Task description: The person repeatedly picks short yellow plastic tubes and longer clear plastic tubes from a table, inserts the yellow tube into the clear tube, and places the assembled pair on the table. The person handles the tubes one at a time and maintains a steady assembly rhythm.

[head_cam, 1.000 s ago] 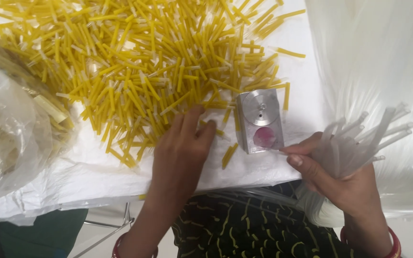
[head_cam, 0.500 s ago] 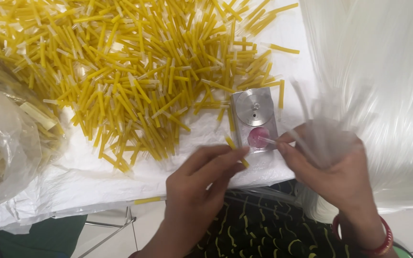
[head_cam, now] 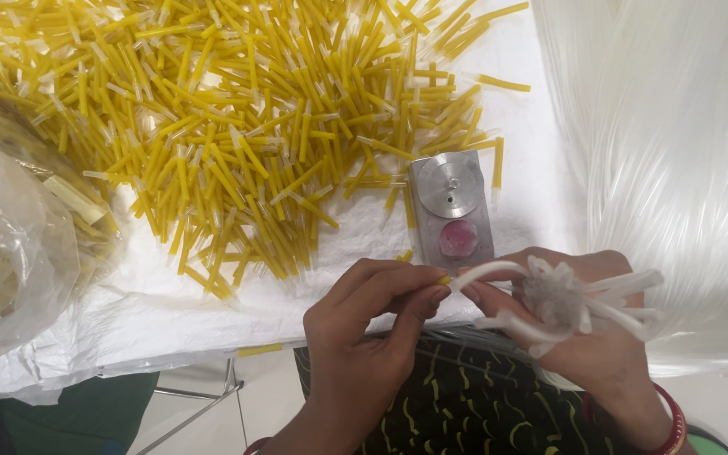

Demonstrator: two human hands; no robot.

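My left hand pinches a small yellow tube piece between thumb and fingers, its tip meeting the end of a clear white tube. My right hand grips a bunch of clear white tubes, one looped toward the left hand. Both hands hover at the table's near edge, just below a small grey metal block with a round disc and a pink pad. A large heap of yellow tube pieces covers the white sheet behind.
A clear plastic bag holding more yellow pieces sits at the left. A thick sheaf of long clear white tubing drapes over the table's right side. My lap in dark patterned cloth is below the table edge.
My left hand left the yellow heap, came toward my right hand with a yellow piece. My right hand lifted the clear tubes from beside the block to meet it.
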